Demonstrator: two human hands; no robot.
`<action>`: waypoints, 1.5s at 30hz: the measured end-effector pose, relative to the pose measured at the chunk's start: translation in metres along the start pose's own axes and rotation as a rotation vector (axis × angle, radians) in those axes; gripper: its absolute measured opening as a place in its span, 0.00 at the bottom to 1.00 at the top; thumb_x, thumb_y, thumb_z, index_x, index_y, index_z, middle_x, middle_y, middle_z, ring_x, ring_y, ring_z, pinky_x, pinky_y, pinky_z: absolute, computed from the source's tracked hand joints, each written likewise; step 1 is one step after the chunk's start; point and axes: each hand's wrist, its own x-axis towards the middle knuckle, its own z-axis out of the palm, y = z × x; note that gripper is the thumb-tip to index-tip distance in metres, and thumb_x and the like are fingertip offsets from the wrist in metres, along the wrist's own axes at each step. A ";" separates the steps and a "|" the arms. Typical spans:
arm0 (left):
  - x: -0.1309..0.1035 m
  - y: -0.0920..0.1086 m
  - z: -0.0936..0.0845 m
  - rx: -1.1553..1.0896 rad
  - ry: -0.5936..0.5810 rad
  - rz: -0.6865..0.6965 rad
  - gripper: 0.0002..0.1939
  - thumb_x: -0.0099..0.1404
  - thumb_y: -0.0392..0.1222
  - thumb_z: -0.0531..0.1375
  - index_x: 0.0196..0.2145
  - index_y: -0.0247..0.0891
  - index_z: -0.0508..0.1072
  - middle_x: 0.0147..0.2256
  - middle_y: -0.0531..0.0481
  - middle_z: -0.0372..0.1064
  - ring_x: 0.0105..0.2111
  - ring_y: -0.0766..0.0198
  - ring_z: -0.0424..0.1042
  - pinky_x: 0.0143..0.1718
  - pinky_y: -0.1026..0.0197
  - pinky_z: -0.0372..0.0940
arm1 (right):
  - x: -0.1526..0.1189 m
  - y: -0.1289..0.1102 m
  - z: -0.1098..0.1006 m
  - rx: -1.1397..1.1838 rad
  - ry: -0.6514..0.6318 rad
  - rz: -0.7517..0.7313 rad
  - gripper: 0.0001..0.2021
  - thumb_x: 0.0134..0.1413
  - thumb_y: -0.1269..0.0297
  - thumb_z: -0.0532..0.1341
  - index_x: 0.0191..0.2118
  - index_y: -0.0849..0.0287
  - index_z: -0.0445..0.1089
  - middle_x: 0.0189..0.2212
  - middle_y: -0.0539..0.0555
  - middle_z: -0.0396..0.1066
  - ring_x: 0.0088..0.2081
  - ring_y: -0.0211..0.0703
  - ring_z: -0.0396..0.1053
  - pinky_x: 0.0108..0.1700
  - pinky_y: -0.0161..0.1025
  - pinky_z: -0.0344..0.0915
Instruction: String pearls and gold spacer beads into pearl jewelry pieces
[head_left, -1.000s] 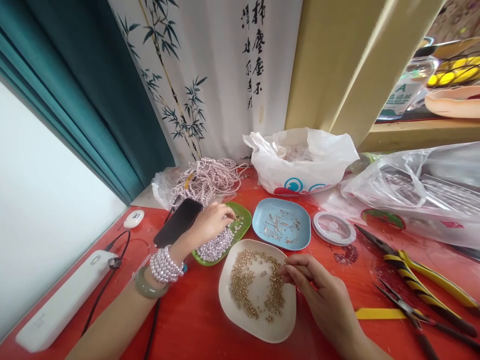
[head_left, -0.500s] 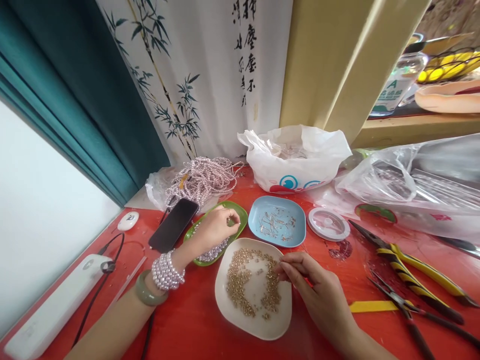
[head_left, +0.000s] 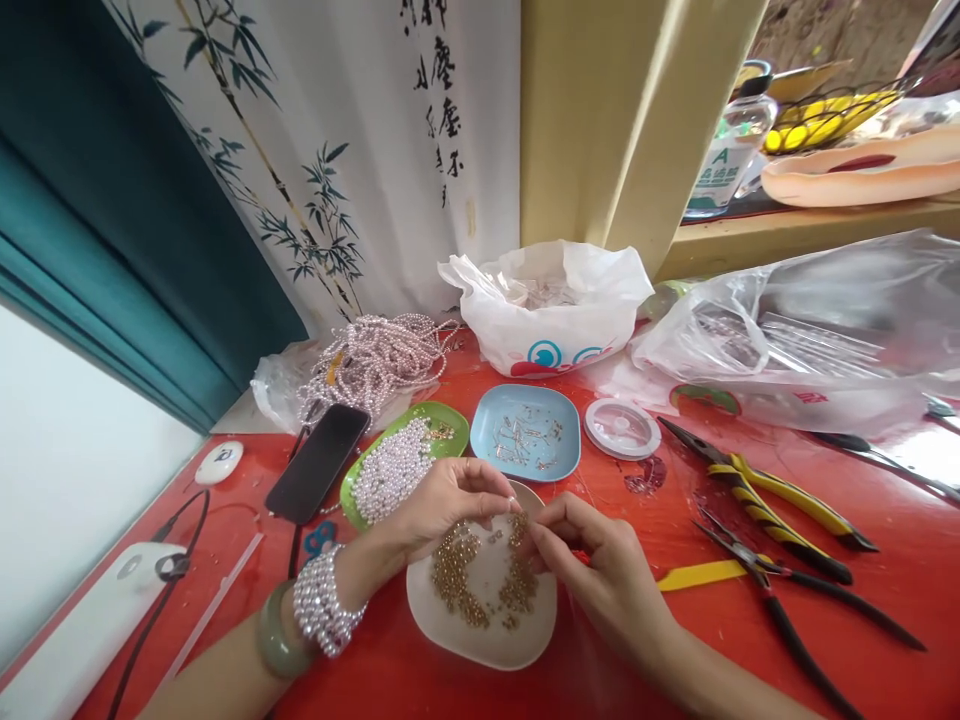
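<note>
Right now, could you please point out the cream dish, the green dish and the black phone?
Cream dish (head_left: 491, 649), head view: bare near side.
Green dish (head_left: 438, 411), head view: far rim.
Black phone (head_left: 319, 462), head view: middle of the screen.

The hands (head_left: 448, 505) partly hide the cream plate (head_left: 491, 648).

Glossy metallic-looking gold beads (head_left: 459, 580), pearly smooth white beads (head_left: 394, 470), thin crinkled plastic bag (head_left: 555, 325)

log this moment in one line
left hand: pinched, over white plate; right hand: pinched, near left; gold beads: in white plate; pearls: in green plate; holds: unclear
</note>
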 end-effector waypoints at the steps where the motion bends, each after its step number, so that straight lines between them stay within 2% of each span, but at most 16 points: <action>1: 0.001 -0.001 0.000 0.002 0.005 0.002 0.09 0.46 0.39 0.67 0.25 0.33 0.72 0.23 0.51 0.67 0.21 0.72 0.63 0.23 0.67 0.57 | 0.000 -0.001 0.000 -0.006 -0.002 -0.007 0.08 0.52 0.66 0.53 0.24 0.59 0.63 0.19 0.51 0.72 0.21 0.36 0.70 0.24 0.32 0.67; 8: 0.001 -0.002 0.000 -0.084 0.005 0.006 0.10 0.45 0.36 0.68 0.27 0.33 0.71 0.24 0.52 0.67 0.23 0.72 0.64 0.24 0.68 0.58 | -0.002 0.002 -0.001 -0.036 -0.015 -0.042 0.07 0.50 0.71 0.52 0.24 0.59 0.62 0.19 0.49 0.70 0.21 0.35 0.68 0.24 0.32 0.65; 17: 0.001 -0.004 0.001 -0.053 -0.006 0.014 0.09 0.45 0.37 0.67 0.24 0.33 0.71 0.22 0.52 0.67 0.22 0.70 0.65 0.25 0.66 0.61 | -0.002 0.000 -0.001 -0.039 -0.010 -0.056 0.07 0.50 0.70 0.52 0.24 0.58 0.62 0.19 0.49 0.70 0.21 0.35 0.68 0.24 0.32 0.65; 25: 0.000 -0.002 0.000 -0.079 -0.036 0.030 0.06 0.46 0.33 0.66 0.24 0.33 0.72 0.23 0.52 0.68 0.23 0.71 0.65 0.26 0.66 0.61 | -0.001 0.000 -0.001 -0.062 -0.011 -0.061 0.07 0.50 0.71 0.52 0.24 0.58 0.63 0.19 0.50 0.71 0.21 0.36 0.68 0.24 0.32 0.64; 34: -0.003 -0.002 0.005 0.077 -0.048 0.076 0.07 0.46 0.34 0.67 0.24 0.33 0.72 0.23 0.52 0.69 0.24 0.69 0.66 0.28 0.64 0.60 | -0.001 -0.001 -0.001 -0.102 -0.023 -0.075 0.07 0.51 0.70 0.52 0.25 0.58 0.62 0.19 0.50 0.71 0.21 0.36 0.68 0.24 0.32 0.63; 38: -0.004 0.002 0.008 0.106 -0.050 0.087 0.06 0.46 0.35 0.67 0.24 0.34 0.73 0.23 0.52 0.69 0.25 0.69 0.66 0.29 0.65 0.60 | -0.001 0.001 -0.002 -0.100 -0.032 -0.070 0.07 0.52 0.68 0.52 0.26 0.59 0.63 0.20 0.50 0.71 0.21 0.36 0.68 0.24 0.32 0.63; 41: -0.006 0.004 0.008 0.094 -0.059 0.089 0.04 0.50 0.37 0.65 0.25 0.35 0.75 0.24 0.52 0.69 0.24 0.70 0.65 0.28 0.65 0.60 | 0.000 0.001 -0.003 -0.061 -0.061 -0.056 0.07 0.53 0.67 0.52 0.28 0.59 0.63 0.21 0.51 0.71 0.22 0.36 0.68 0.25 0.32 0.64; 45: -0.009 0.007 0.009 0.125 -0.054 0.190 0.02 0.54 0.37 0.63 0.27 0.38 0.77 0.27 0.51 0.69 0.27 0.69 0.66 0.31 0.65 0.61 | 0.003 -0.005 -0.007 -0.018 -0.083 -0.108 0.05 0.54 0.68 0.52 0.34 0.60 0.65 0.24 0.51 0.72 0.26 0.37 0.69 0.28 0.32 0.66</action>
